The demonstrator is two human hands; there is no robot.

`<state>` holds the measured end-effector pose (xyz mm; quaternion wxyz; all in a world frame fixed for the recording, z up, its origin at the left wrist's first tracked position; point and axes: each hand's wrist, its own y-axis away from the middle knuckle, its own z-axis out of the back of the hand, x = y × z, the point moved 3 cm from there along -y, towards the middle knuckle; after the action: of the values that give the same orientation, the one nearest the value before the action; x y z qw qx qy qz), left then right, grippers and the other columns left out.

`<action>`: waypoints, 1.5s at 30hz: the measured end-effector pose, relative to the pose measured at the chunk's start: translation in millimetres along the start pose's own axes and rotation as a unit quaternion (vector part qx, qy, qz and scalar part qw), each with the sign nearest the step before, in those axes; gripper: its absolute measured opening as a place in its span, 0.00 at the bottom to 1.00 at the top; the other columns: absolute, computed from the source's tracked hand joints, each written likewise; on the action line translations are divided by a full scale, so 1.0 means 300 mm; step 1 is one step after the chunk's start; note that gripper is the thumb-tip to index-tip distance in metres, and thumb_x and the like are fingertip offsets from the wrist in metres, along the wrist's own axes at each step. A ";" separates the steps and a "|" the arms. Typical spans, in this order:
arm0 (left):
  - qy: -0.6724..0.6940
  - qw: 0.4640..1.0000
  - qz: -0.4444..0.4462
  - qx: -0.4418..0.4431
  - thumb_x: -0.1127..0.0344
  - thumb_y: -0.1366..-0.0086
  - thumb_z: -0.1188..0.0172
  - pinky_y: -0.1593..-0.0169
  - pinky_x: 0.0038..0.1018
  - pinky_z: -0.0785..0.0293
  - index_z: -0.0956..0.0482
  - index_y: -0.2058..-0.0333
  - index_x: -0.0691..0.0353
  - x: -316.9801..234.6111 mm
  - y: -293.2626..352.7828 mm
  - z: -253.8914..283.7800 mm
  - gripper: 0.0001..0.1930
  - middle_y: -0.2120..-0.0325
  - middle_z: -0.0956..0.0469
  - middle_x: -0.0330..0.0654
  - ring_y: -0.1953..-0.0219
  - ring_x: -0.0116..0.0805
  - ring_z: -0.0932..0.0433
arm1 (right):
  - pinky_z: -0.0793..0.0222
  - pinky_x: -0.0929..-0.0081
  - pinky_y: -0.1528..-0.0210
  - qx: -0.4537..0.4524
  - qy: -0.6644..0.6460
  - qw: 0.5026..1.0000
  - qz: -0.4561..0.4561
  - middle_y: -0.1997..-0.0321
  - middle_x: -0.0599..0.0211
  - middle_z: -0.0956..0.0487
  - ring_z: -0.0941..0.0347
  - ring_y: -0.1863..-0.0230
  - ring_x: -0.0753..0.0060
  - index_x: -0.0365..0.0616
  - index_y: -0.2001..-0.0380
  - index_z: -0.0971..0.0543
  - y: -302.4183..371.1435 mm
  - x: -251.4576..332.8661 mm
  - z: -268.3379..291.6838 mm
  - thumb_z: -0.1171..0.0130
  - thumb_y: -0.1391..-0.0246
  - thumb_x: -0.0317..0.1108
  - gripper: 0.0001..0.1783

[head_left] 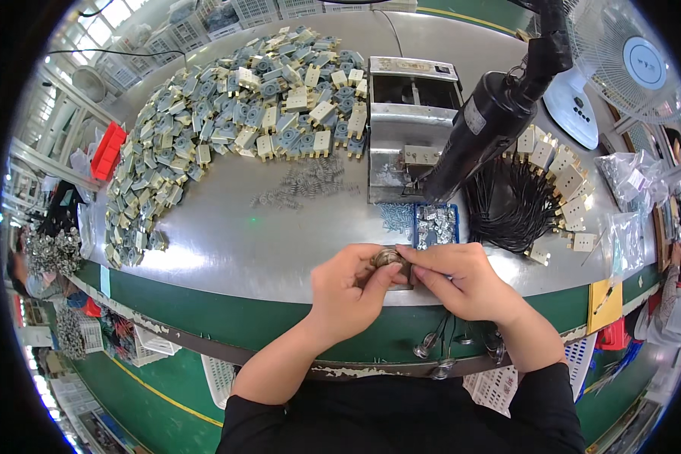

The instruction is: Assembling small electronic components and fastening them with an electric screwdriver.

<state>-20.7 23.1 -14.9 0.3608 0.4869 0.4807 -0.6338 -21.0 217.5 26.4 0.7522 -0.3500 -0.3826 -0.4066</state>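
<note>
Near the front edge of the metal bench, my left hand (348, 291) and my right hand (465, 280) meet with bent fingers. Between them is a small round metal part (387, 259), gripped by my left thumb and fingers. My right thumb and fingertips press at its right side, where any smaller piece is hidden. A small dark metal block (405, 280) shows just under the fingers. Right behind my hands stands a blue tray (456, 236) of small shiny metal pieces, with loose screws (396, 217) beside it.
Loose springs (303, 181) lie before a large heap of grey and cream plastic housings (265, 98). A metal machine (408, 125) and a black cylindrical tool (480, 121) stand behind the tray. Black cables (507, 208) lie right, near a fan (643, 64). Round metal parts (425, 348) hang at the bench edge.
</note>
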 end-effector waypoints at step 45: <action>-0.331 0.929 -0.149 -0.077 0.77 0.54 0.17 0.61 0.24 0.21 0.19 0.59 0.62 -0.228 0.129 0.573 0.24 0.61 0.13 0.44 0.63 0.29 0.16 | 0.25 0.66 0.66 0.028 0.189 0.976 -0.104 0.72 0.53 0.21 0.21 0.71 0.54 0.33 0.72 0.24 -0.022 -0.058 0.079 0.36 0.52 0.17 0.06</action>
<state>-13.3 -153.6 52.1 0.4372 0.1432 0.4480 -0.7666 -40.1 240.5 23.7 0.7740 -0.2033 -0.2791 -0.5307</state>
